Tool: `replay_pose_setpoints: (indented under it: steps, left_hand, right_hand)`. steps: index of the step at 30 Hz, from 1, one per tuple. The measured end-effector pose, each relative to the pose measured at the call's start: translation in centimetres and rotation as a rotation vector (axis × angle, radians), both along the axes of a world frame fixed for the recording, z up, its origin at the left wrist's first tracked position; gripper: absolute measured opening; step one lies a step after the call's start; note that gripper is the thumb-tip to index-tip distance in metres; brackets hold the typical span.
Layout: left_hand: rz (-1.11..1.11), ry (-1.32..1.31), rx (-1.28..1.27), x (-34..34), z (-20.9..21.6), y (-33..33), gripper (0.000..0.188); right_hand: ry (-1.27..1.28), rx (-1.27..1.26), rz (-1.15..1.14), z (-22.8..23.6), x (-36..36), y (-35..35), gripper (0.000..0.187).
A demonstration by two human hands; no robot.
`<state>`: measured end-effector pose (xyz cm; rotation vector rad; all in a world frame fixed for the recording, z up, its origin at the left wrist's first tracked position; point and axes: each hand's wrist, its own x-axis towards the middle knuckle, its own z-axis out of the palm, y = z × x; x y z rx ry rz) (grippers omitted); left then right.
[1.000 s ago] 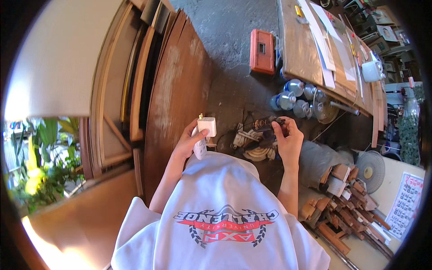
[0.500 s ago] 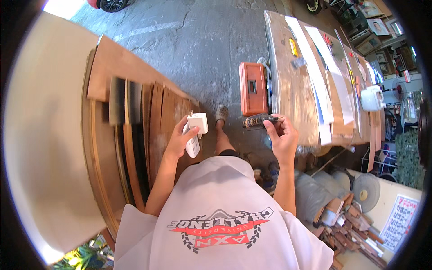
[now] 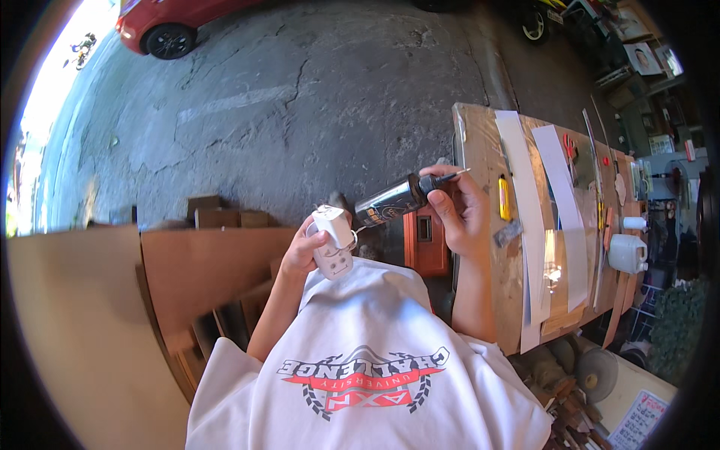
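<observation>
My left hand [image 3: 302, 247] is closed around a white plug adapter [image 3: 334, 225], its prongs pointing away from me. Against the adapter, in the same grip, sits a white power strip [image 3: 335, 262] with socket holes in its face. A thin white loop, perhaps a cord, hangs at the adapter's right side. My right hand [image 3: 461, 214] pinches the neck of a dark bottle-shaped tool [image 3: 390, 204] with a slim pale tip. The tip points right, and the thick glossy end reaches left, close to the adapter. Whether the two touch, I cannot tell.
An orange toolbox [image 3: 429, 253] rests on the floor below my right hand. To the right, a worktable [image 3: 480, 150] bears white strips [image 3: 566, 195], a yellow cutter [image 3: 504, 196], red scissors [image 3: 570, 146] and a white jug [image 3: 628, 253]. Boards [image 3: 202, 262] lean at my left. A red car [image 3: 169, 34] stands far left.
The dark tool's thick end has swung left, close to the adapter. The view has tilted up, showing more floor and the car.
</observation>
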<state>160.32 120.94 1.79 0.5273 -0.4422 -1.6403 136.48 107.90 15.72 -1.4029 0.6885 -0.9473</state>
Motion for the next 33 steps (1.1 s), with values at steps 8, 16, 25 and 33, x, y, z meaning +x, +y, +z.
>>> replay_pose_setpoints:
  steps: [8, 16, 25, 33]
  left_hand:
    - [-0.249, 0.120, -0.233, 10.1, 2.2, -26.0, 0.048]
    - [-0.516, -0.229, -0.271, 15.2, 7.3, -48.9, 0.051]
    - [-0.684, -0.416, -0.370, 9.9, 4.8, -74.4, 0.051]
    - [-0.845, -0.234, -0.199, -1.8, 5.5, -96.8, 0.055]
  right_hand:
    - [-0.057, -0.112, 0.008, 1.0, 9.4, -22.4, 0.026]
    - [-0.073, -0.136, -0.143, 2.0, 13.4, -39.2, 0.026]
    - [-0.053, -0.261, -0.453, -2.5, 7.6, -59.7, 0.035]
    - [-0.060, 0.028, -0.638, -2.0, -0.1, -76.4, 0.060]
